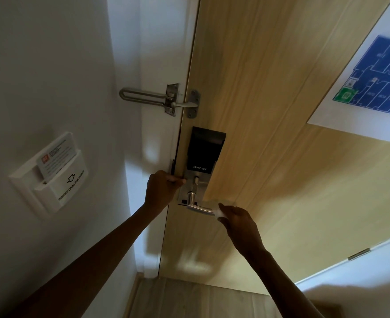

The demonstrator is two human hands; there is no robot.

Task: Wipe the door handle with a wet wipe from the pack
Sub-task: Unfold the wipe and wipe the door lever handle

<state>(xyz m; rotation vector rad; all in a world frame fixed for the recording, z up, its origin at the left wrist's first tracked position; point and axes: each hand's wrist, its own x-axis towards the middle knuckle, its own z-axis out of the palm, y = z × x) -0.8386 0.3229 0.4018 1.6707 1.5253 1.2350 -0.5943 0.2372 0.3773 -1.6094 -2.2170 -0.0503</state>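
Two hands at the door: the left hand (164,187) grips the door edge (174,171), the right hand (237,218) is pinched shut on the wet wipe (219,213) at the door handle (201,209) tip. A loose pinch could let it slip off.

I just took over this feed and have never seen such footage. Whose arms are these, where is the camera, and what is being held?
There is no machine: a person works with bare hands, filmed by one wide-angle camera on their head, looking forward and down. The left hand grips the door at its edge, beside the lock. The right hand pinches a white wipe against the free end of the handle. Above is a latch; on the wall, a card holder with a card in it. The wipe pack is not in view.
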